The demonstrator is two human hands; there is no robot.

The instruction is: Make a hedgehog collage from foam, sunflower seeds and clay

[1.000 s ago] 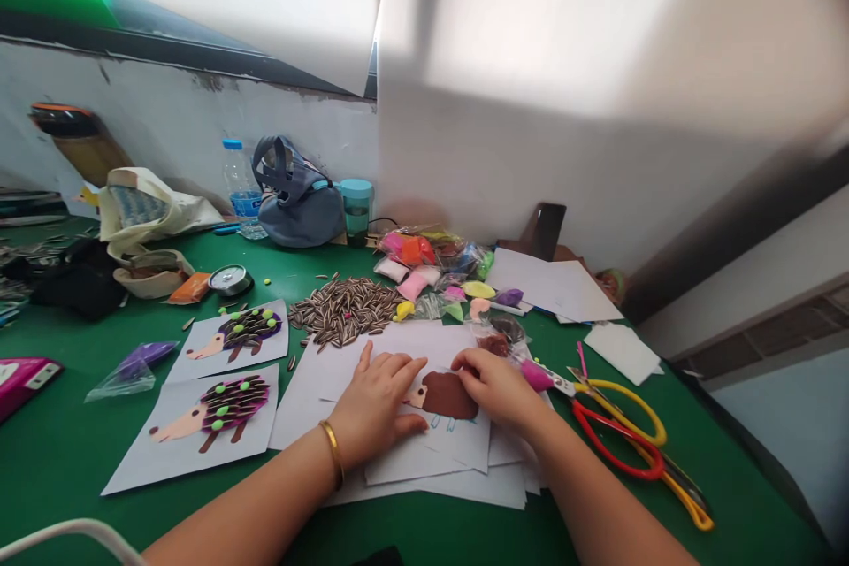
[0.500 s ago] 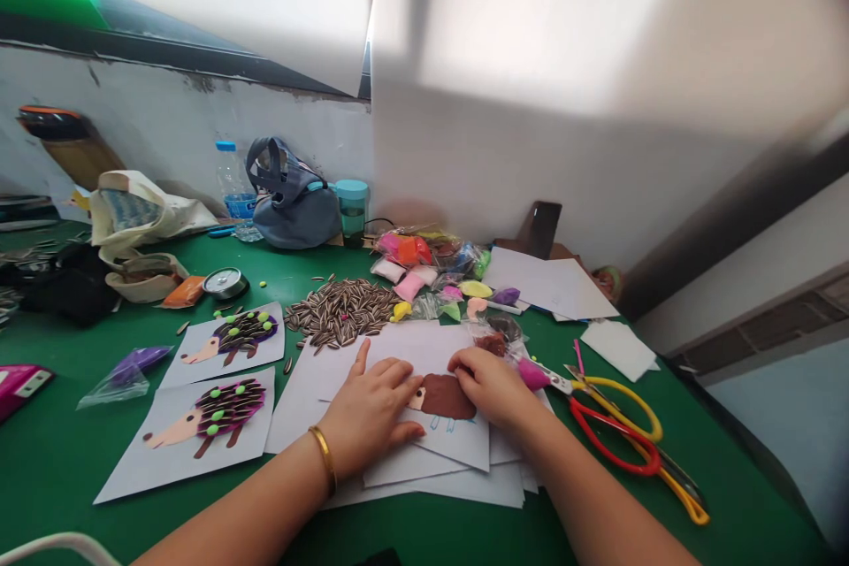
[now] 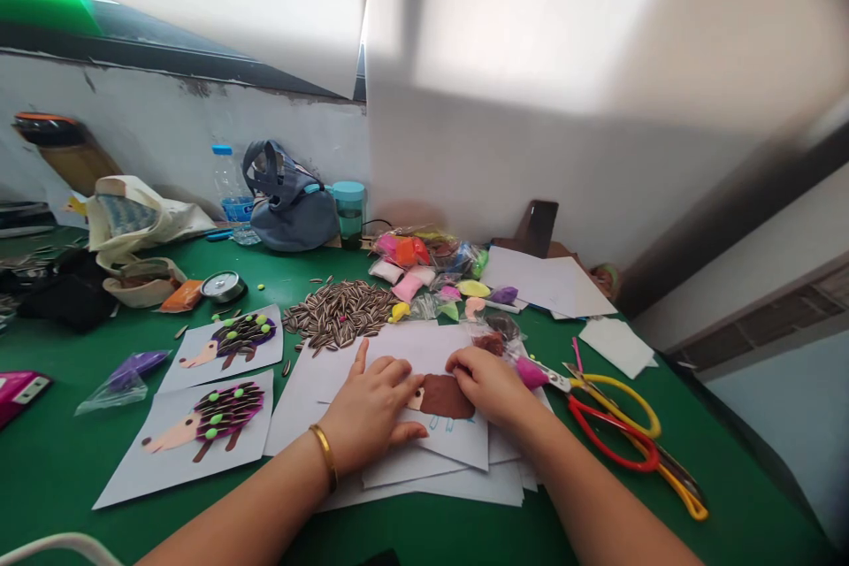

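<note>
In the lower middle of the frame, the left hand (image 3: 371, 407) is lying palm down with its fingers spread, its fingertips reaching the left side of a small white sheet (image 3: 468, 448). It is probably bracing the sheet so that the paper is not sliding over the loose papers (image 3: 491, 488) underneath. The right hand (image 3: 487, 380) is curling its fingers at the upper right edge of a brown clay shape (image 3: 446, 396); the fingertips are partly hidden, so whether they are pinching or only pressing the clay is hard to tell. The shape is lying flat on the sheet, right of center in the frame and between the two hands, with a pale face piece (image 3: 416, 401) joining its left end and blue drawn legs showing below.

Just above the left hand, a pile of striped seeds (image 3: 341, 314) is sitting partly on the paper, likely placed there for easy reach. Packets of colored clay (image 3: 408, 252) are clustering beyond it, toward the middle of the frame. On the left, two hedgehog pictures (image 3: 262, 325) are facing up on the green table (image 3: 265, 531), perhaps set aside so their raised surfaces are not being pressed. Red-handled scissors (image 3: 614, 435) and a yellow-handled pair (image 3: 620, 387) are resting at the right, apparently leaving the middle for the hands.
</note>
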